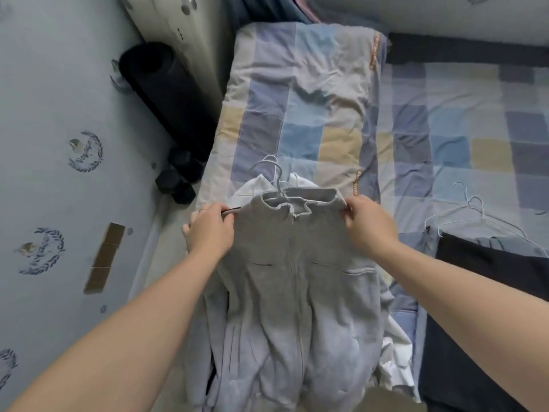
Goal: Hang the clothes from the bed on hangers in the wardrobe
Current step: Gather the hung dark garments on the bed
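A grey zip-up jacket (291, 278) lies front-up on the bed, over a white garment (252, 185) that shows at its collar and lower right. A pale wire hanger (276, 185) sits in the jacket's neck, its hook pointing away from me. My left hand (211, 230) pinches the jacket's left shoulder with the hanger's end there. On the other side, my right hand (368, 221) pinches the right shoulder. The wardrobe is out of view.
A folded checked quilt (306, 93) lies beyond the jacket on the checked bed sheet (463, 120). Further wire hangers (472, 215) rest on dark clothes (487, 263) at the right. A black rolled mat (166, 93) and dumbbells (178, 176) stand between bed and wall.
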